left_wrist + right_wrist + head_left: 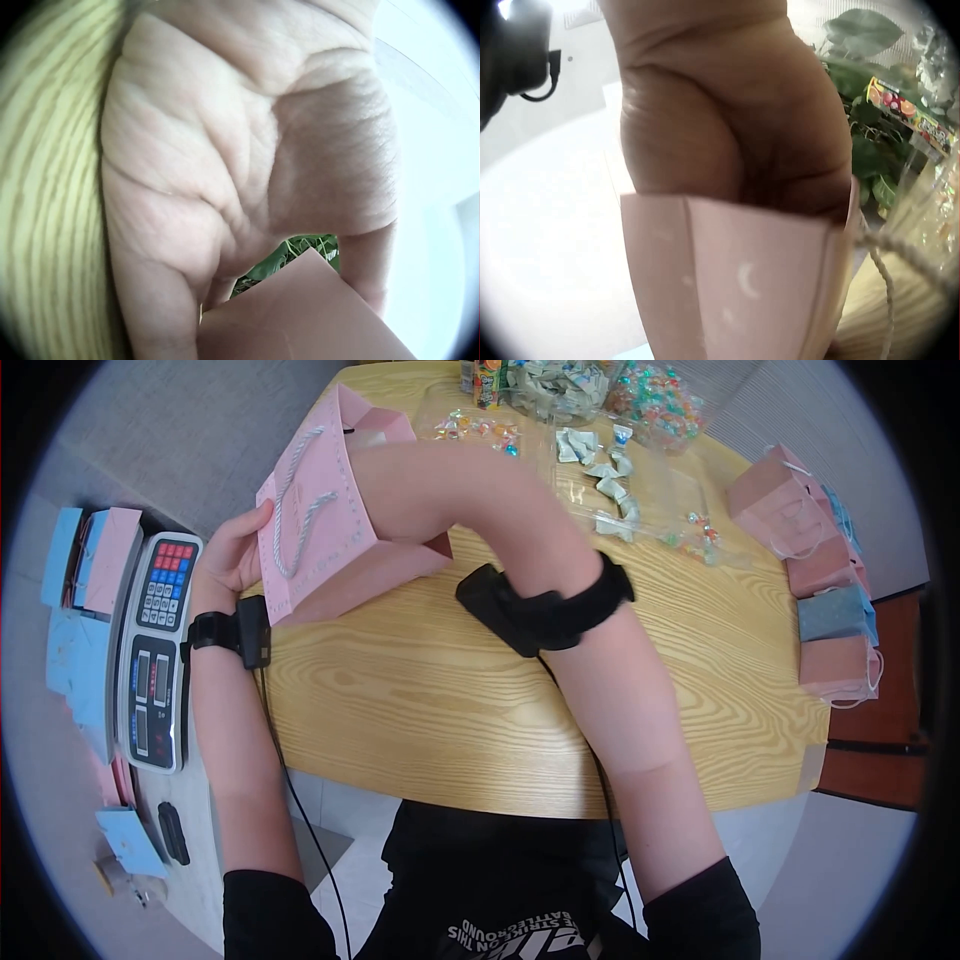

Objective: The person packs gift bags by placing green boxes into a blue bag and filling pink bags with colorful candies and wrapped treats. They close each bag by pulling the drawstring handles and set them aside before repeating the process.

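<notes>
A pink paper gift bag point(325, 550) with white rope handles is held tilted over the table's far left part. My left hand point(238, 550) grips its left end, thumb over the near face; in the left wrist view the fingers of that hand point(225, 150) reach around a pink corner. From the right, my other forearm bends across and enters the bag's mouth. In the right wrist view my right hand point(735, 127) is inside past the pink rim point(757, 225), so its fingers are hidden and I cannot tell what they hold.
Behind the bag are clear trays with wrapped candies point(480, 430) and white-green packets point(610, 475), plus tubs of packets point(560, 390) and colourful candies point(655, 400). A digital scale point(160, 650) stands left. Small pink bags point(785, 505) and a blue one point(835, 615) line the right edge.
</notes>
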`<state>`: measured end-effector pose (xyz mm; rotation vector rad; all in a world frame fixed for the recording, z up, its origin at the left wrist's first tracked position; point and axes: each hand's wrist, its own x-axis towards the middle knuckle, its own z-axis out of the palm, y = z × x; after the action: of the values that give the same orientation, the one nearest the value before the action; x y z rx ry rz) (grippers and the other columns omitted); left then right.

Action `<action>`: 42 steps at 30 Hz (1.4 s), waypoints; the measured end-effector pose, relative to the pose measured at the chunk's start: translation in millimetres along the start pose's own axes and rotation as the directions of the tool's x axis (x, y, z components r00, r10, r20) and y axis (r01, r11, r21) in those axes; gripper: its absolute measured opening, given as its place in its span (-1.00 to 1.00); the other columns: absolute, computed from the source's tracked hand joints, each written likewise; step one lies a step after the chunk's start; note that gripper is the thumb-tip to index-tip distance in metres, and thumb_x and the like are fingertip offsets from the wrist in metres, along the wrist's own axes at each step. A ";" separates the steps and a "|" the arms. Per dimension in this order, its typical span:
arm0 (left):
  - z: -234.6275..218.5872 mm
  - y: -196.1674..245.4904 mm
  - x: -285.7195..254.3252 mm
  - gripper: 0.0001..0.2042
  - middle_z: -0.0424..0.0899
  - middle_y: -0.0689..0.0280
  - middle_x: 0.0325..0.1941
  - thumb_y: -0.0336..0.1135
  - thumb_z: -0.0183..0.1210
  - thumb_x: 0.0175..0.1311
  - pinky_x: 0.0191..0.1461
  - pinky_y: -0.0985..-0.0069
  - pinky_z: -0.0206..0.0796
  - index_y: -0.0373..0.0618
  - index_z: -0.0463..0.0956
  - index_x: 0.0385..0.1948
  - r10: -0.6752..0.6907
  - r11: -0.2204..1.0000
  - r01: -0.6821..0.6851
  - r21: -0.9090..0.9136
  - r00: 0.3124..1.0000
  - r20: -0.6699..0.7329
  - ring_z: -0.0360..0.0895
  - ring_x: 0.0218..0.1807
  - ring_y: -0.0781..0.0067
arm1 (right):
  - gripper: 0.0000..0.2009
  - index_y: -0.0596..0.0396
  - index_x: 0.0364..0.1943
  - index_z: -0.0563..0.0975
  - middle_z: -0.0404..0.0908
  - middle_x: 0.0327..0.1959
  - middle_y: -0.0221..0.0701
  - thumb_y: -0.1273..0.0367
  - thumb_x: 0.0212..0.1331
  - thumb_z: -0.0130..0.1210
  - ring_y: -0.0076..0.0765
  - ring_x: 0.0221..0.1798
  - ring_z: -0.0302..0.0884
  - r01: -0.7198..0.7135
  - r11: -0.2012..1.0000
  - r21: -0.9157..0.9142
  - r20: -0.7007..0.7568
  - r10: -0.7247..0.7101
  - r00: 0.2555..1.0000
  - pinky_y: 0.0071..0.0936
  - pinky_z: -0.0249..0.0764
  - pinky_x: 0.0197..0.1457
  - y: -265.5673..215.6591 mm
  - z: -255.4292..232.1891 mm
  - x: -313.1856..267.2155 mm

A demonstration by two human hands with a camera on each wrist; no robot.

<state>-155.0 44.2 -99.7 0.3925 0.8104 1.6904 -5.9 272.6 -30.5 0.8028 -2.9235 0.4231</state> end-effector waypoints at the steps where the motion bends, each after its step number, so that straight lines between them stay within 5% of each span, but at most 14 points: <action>1: -0.1 -0.4 -0.4 -0.54 0.39 -0.08 0.11 -0.35 0.01 0.29 0.13 0.33 0.40 -0.43 0.14 0.15 0.006 1.000 -0.006 0.008 1.000 -0.015 0.48 0.09 0.20 | -0.74 0.14 -0.17 0.56 0.62 -0.34 -0.22 0.42 0.01 0.04 -0.22 -0.36 0.58 -0.003 1.000 -0.003 0.000 0.003 1.000 -0.41 0.49 -0.38 -5.6 -2.9 -3.4; 3: -1.0 -0.1 0.1 -0.54 0.39 -0.07 0.11 -0.35 0.01 0.29 0.13 0.33 0.40 -0.43 0.14 0.14 0.017 1.000 -0.017 0.015 0.999 -0.029 0.48 0.09 0.20 | -0.75 0.16 -0.18 0.56 0.61 -0.33 -0.20 0.45 0.02 0.01 -0.23 -0.40 0.57 -0.139 0.931 0.336 0.043 0.132 0.990 -0.42 0.47 -0.40 -19.1 -8.7 -10.6; 8: 0.3 -2.9 -0.5 -0.51 0.45 -0.03 0.08 -0.32 0.06 0.24 0.07 0.33 0.44 -0.42 0.19 0.13 0.048 0.998 -0.044 0.039 0.992 -0.119 0.52 0.03 0.19 | -0.75 0.15 -0.20 0.57 0.60 -0.39 -0.31 0.37 0.03 0.08 -0.44 -0.43 0.54 -0.174 0.902 0.395 0.095 0.149 0.984 -0.51 0.44 -0.36 -21.0 -48.5 -28.8; 10: 4.3 -2.0 0.6 -0.51 0.42 -0.02 0.10 -0.35 0.05 0.24 0.12 0.36 0.40 -0.42 0.16 0.14 0.040 0.999 -0.038 0.025 0.996 -0.080 0.49 0.07 0.22 | -0.73 0.11 -0.21 0.58 0.57 -0.43 -0.40 0.28 0.01 0.13 -0.54 -0.44 0.50 -0.146 0.869 0.473 -0.101 0.218 0.971 -0.57 0.42 -0.35 -4.3 -60.7 -39.3; 12: 9.0 -2.3 1.4 -0.51 0.39 0.00 0.12 -0.38 0.05 0.25 0.16 0.39 0.36 -0.43 0.13 0.15 0.035 0.999 -0.034 0.015 0.999 -0.038 0.46 0.10 0.25 | -0.74 0.09 -0.28 0.60 0.57 -0.45 -0.44 0.24 -0.01 0.16 -0.56 -0.43 0.48 -0.324 0.807 0.494 -0.288 0.503 0.815 -0.60 0.40 -0.34 0.6 -68.4 -46.5; 16: 15.1 -5.2 3.2 -0.50 0.39 0.02 0.13 -0.40 0.07 0.23 0.19 0.40 0.34 -0.42 0.14 0.15 0.069 0.997 -0.066 0.038 0.994 -0.090 0.44 0.12 0.28 | -0.79 0.05 -0.39 0.60 0.61 -0.52 -0.37 0.27 -0.10 0.13 -0.34 -0.39 0.57 -0.572 0.804 0.166 -0.328 0.592 0.736 -0.46 0.46 -0.29 39.9 -53.8 -44.0; 19: 14.0 -4.6 4.4 -0.50 0.39 0.03 0.13 -0.40 0.08 0.22 0.21 0.39 0.32 -0.41 0.14 0.15 0.051 0.998 -0.048 0.041 0.996 -0.074 0.43 0.13 0.29 | -0.75 0.11 -0.35 0.60 0.60 -0.45 -0.37 0.24 -0.04 0.17 -0.52 -0.47 0.52 -0.579 0.791 -0.197 -0.102 0.571 0.815 -0.52 0.43 -0.38 52.3 -39.6 -30.8; 21: 13.9 -3.9 4.8 -0.50 0.39 0.04 0.13 -0.40 0.09 0.22 0.22 0.38 0.31 -0.41 0.15 0.15 0.050 0.998 -0.047 0.038 0.996 -0.075 0.43 0.13 0.30 | -0.76 0.11 -0.33 0.60 0.61 -0.44 -0.33 0.26 -0.04 0.17 -0.47 -0.49 0.55 -0.615 0.767 -0.184 0.320 0.639 0.700 -0.53 0.46 -0.39 51.9 -35.8 -22.0; 24: 15.2 -2.9 4.6 -0.51 0.41 0.07 0.12 -0.39 0.10 0.21 0.22 0.37 0.30 -0.38 0.17 0.15 0.029 0.998 -0.025 0.061 0.998 -0.056 0.43 0.13 0.31 | -0.77 0.12 -0.31 0.60 0.62 -0.41 -0.35 0.28 0.00 0.15 -0.48 -0.48 0.57 -0.715 0.698 -0.047 0.525 0.626 0.576 -0.58 0.49 -0.38 47.6 -34.8 -13.0; 28: 15.5 -3.4 5.9 -0.50 0.41 0.10 0.12 -0.37 0.11 0.21 0.22 0.38 0.28 -0.35 0.18 0.16 0.014 0.996 -0.009 0.085 0.998 -0.057 0.43 0.13 0.33 | -0.78 0.12 -0.28 0.60 0.63 -0.36 -0.41 0.29 0.05 0.12 -0.52 -0.44 0.59 -0.740 0.670 -0.056 0.546 0.641 0.539 -0.61 0.52 -0.36 60.2 -29.0 -9.7; 30: 17.5 -3.1 5.8 -0.50 0.41 0.10 0.12 -0.36 0.11 0.21 0.22 0.38 0.28 -0.34 0.18 0.16 0.010 0.996 -0.005 0.093 0.998 -0.062 0.43 0.13 0.33 | -0.75 0.09 -0.22 0.59 0.63 -0.34 -0.43 0.27 0.07 0.09 -0.54 -0.44 0.58 -0.720 0.694 0.003 0.459 0.638 0.618 -0.60 0.53 -0.34 65.1 -31.4 -12.7; 34: 17.2 -4.8 7.4 -0.50 0.41 0.10 0.12 -0.34 0.09 0.23 0.21 0.36 0.30 -0.36 0.16 0.16 0.027 0.995 -0.021 0.096 0.997 -0.067 0.44 0.12 0.32 | -0.72 0.06 -0.15 0.58 0.63 -0.33 -0.40 0.27 0.06 0.09 -0.53 -0.40 0.59 -0.739 0.674 0.008 0.378 0.682 0.626 -0.61 0.54 -0.30 54.4 -39.2 -12.7; 38: 14.4 -2.2 7.5 -0.51 0.41 0.06 0.11 -0.34 0.07 0.25 0.17 0.37 0.35 -0.38 0.15 0.15 0.010 0.996 -0.004 0.091 0.998 -0.066 0.47 0.09 0.30 | -0.72 0.07 -0.18 0.57 0.63 -0.39 -0.43 0.27 0.05 0.09 -0.51 -0.39 0.60 -0.752 0.656 0.068 0.517 0.621 0.589 -0.58 0.55 -0.30 54.6 -28.6 -14.7; 42: 13.6 -2.9 7.8 -0.51 0.41 0.05 0.11 -0.34 0.06 0.26 0.15 0.38 0.38 -0.37 0.14 0.16 0.026 0.994 -0.018 0.108 0.997 -0.069 0.47 0.08 0.29 | -0.74 0.09 -0.21 0.57 0.63 -0.39 -0.40 0.31 0.03 0.06 -0.47 -0.44 0.60 -0.709 0.703 0.054 0.410 0.632 0.657 -0.56 0.55 -0.32 63.7 -26.2 -13.4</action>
<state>-146.5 56.0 -93.3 0.4190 0.9550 1.6930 -26.8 339.1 -22.9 -0.3206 -3.4959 0.7041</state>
